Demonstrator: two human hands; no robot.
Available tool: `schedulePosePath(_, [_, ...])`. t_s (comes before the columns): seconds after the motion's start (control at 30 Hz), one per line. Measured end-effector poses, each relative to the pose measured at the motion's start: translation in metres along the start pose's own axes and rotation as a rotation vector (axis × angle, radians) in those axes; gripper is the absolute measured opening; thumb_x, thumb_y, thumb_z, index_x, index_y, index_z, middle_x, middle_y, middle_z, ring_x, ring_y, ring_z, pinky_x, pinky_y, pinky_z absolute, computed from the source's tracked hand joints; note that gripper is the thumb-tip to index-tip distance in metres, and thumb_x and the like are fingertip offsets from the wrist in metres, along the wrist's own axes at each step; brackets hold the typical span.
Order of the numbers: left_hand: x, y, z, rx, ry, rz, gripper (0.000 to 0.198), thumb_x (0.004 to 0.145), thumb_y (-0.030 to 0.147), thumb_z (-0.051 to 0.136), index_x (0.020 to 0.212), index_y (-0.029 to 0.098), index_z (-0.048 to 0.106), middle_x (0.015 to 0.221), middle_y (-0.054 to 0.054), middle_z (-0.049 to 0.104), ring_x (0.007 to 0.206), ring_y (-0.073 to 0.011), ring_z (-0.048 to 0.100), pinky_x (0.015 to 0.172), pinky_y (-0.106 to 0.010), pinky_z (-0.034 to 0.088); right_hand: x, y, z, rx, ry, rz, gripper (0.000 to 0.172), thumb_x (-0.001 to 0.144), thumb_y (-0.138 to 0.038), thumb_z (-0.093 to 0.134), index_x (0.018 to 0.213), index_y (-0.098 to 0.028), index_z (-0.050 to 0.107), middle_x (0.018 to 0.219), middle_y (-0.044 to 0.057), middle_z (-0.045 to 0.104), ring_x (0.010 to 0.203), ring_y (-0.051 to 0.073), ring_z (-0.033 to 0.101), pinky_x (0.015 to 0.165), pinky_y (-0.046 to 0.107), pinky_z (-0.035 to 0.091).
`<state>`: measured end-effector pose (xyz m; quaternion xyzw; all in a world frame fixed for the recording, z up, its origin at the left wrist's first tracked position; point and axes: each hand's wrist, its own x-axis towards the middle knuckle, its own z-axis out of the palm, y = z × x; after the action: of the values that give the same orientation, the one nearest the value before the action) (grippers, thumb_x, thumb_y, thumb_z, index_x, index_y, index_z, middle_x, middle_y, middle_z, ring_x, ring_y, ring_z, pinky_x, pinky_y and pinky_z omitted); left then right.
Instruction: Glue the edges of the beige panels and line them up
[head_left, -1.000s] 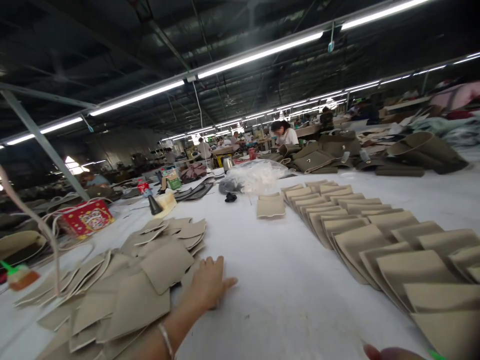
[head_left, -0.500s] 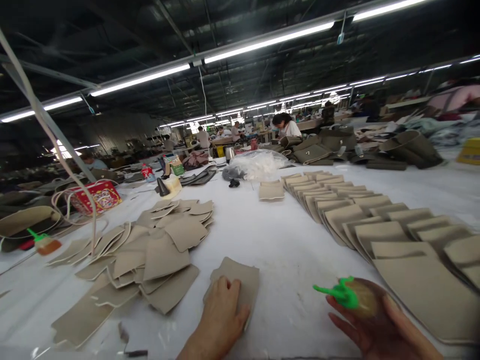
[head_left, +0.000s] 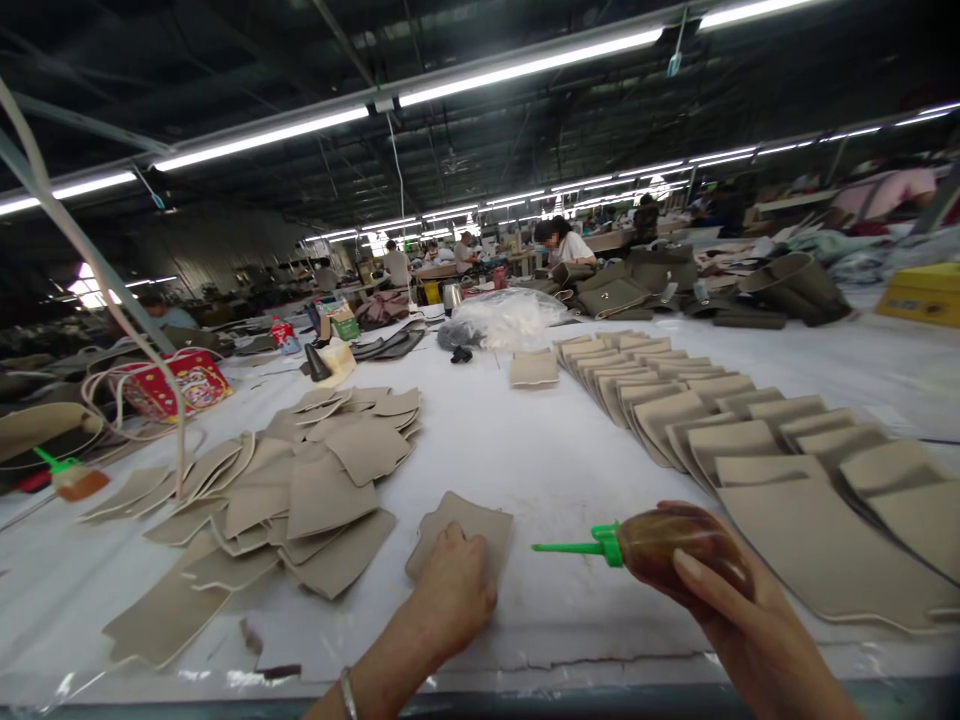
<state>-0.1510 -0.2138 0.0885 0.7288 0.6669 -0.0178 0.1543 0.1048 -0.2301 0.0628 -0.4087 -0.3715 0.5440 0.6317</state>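
Near the table's front, a beige leather-like piece (head_left: pixel 484 525) lies flat, and my left hand (head_left: pixel 454 580) presses on it with curled fingers. My right hand (head_left: pixel 739 600) is wrapped round a squeeze bottle (head_left: pixel 675 550) of brown liquid. Its green nozzle points left, toward the piece, and is apart from it. A loose heap of beige pieces (head_left: pixel 322 500) is to the left of my left hand. Overlapping rows of similar pieces (head_left: pixel 810 530) run back along the right side.
Farther back are a small beige stack (head_left: pixel 535 368), clear plastic wrap (head_left: pixel 510 318) and dark bags (head_left: pixel 615 293). At left stand a red box (head_left: pixel 176 385), a cable and a second green-nozzled bottle (head_left: pixel 79 480). A yellow box (head_left: pixel 922 295) is at right. People work in the background.
The bottle in my right hand has turned from tilted to nearly level, its nozzle now farther left and nearer the piece. My left hand stays on the piece. The view has shifted slightly.
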Motion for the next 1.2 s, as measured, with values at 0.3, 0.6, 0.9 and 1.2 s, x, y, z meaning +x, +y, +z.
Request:
schedulePosePath(0.3, [0.01,0.023,0.009,0.056,0.045,-0.074,0.036,0.068,0.009,0.056,0.103,0.006,0.062,0.112,-0.024,0.056,0.101,-0.0346,0.055,0.084,-0.042,0.046,0.002,0.005,0.007,-0.057,-0.029,0.008,0.052,0.074,-0.043,0.077,0.116,-0.022,0.052,0.103,0.01,0.067,0.097,0.032,0.063,0.09,0.045,0.049])
schedulePosePath(0.6, [0.033,-0.015,-0.004,0.056,0.013,0.215,0.037,0.085,0.019,0.035,0.109,0.025,0.062,0.102,-0.006,0.068,0.093,-0.0238,0.062,0.082,-0.035,0.047,0.017,0.011,0.003,-0.588,-0.071,-0.333,0.053,0.077,-0.046,0.073,0.12,-0.026,0.048,0.105,0.005,0.061,0.092,0.026,0.062,0.082,0.032,0.049])
schedulePosePath(0.9, [0.035,-0.02,0.006,-0.153,0.012,0.252,0.05,0.082,0.015,0.037,0.127,0.029,0.053,0.122,-0.001,0.063,0.109,-0.0207,0.058,0.095,-0.031,0.043,0.032,0.016,0.036,-0.868,-0.214,-0.521,0.053,0.078,-0.042,0.072,0.122,-0.03,0.045,0.116,0.002,0.056,0.102,0.025,0.056,0.087,0.034,0.045])
schedulePosePath(1.2, [0.032,-0.022,0.007,-0.223,0.034,0.25,0.05,0.08,0.015,0.039,0.124,0.03,0.056,0.12,0.0,0.065,0.109,-0.0215,0.059,0.096,-0.033,0.043,0.041,0.021,0.043,-0.971,-0.326,-0.613,0.049,0.081,-0.037,0.071,0.121,-0.031,0.044,0.114,0.002,0.056,0.1,0.025,0.057,0.085,0.033,0.046])
